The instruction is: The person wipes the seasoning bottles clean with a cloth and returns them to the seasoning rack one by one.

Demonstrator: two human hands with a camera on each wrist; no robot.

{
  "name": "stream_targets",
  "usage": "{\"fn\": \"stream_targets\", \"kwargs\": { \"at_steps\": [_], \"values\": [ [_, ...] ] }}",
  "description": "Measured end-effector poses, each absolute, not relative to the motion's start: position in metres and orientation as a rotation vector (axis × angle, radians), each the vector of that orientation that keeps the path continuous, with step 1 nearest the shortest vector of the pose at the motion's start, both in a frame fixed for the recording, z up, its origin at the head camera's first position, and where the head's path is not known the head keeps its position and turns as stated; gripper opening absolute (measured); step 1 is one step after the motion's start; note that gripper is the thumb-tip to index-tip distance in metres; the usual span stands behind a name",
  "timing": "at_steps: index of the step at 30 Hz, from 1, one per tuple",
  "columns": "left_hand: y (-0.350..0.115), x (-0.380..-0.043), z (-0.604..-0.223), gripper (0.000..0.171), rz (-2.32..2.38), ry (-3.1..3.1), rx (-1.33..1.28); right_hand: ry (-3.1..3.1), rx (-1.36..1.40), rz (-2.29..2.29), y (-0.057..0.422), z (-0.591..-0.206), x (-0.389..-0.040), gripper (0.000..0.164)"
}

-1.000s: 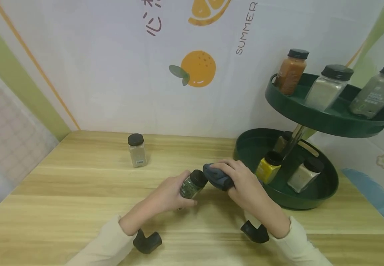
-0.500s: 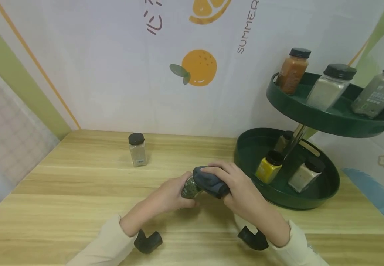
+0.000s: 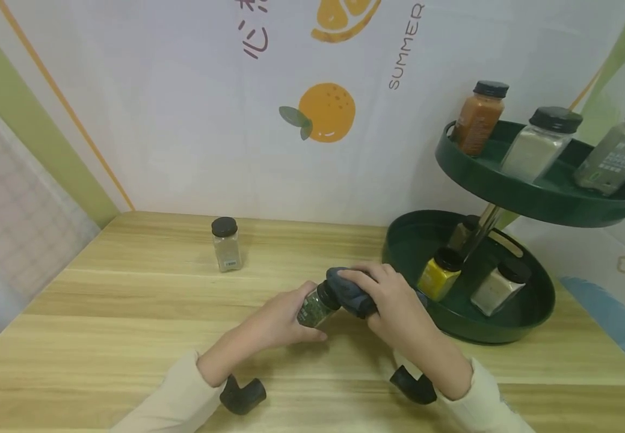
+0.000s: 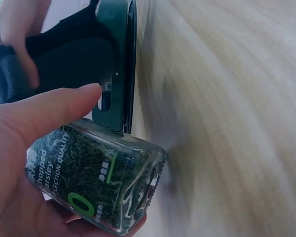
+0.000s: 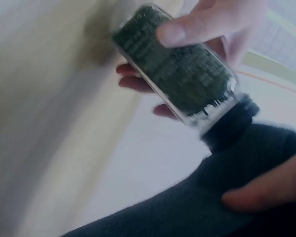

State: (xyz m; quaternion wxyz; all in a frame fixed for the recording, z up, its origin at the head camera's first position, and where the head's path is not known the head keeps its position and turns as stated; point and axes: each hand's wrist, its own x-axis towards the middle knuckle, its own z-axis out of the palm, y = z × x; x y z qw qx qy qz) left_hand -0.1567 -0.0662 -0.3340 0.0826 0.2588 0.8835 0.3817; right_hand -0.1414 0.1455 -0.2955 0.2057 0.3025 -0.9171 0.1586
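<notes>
A glass jar of chopped parsley (image 3: pixel 314 310) with a black lid is gripped by my left hand (image 3: pixel 282 319), tilted with its lid toward the right. The left wrist view shows the jar's printed label (image 4: pixel 84 173), thumb on one side and fingers beneath. My right hand (image 3: pixel 399 307) holds a folded dark blue-grey cloth (image 3: pixel 351 294) against the lid. In the right wrist view the cloth (image 5: pixel 197 192) meets the black lid (image 5: pixel 230 122), and the right thumb presses on it. The right fingertips are partly hidden by the cloth.
A black-lidded jar (image 3: pixel 227 245) stands alone at the back left of the wooden table (image 3: pixel 101 319). At right is a green two-tier rack (image 3: pixel 466 328) with spice jars on both tiers, among them a yellow one (image 3: pixel 439 276). A printed curtain (image 3: pixel 193 120) hangs behind.
The cloth came left over the jar's lid half a second ago, covering it. Now it has shifted slightly right, and part of the lid shows again. The left hand keeps its grip.
</notes>
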Motion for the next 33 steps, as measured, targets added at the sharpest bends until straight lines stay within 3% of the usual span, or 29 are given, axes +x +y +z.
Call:
{"fn": "stream_targets", "kwargs": {
  "at_steps": [8, 23, 33],
  "values": [
    [-0.066, -0.154, -0.336, 0.058, 1.126, 2.652, 0.855, -2.442, 1.116, 0.396, 0.146, -0.285, -0.131, 0.076],
    [-0.064, -0.156, -0.336, 0.056, 1.116, 2.656, 0.746, -2.671, 0.74, 0.446, 0.149, -0.294, -0.144, 0.063],
    [-0.066, -0.155, -0.336, 0.058, 1.138, 2.644, 0.765, -2.519, 1.033, 0.427, 0.144, -0.284, -0.131, 0.078]
  ]
}}
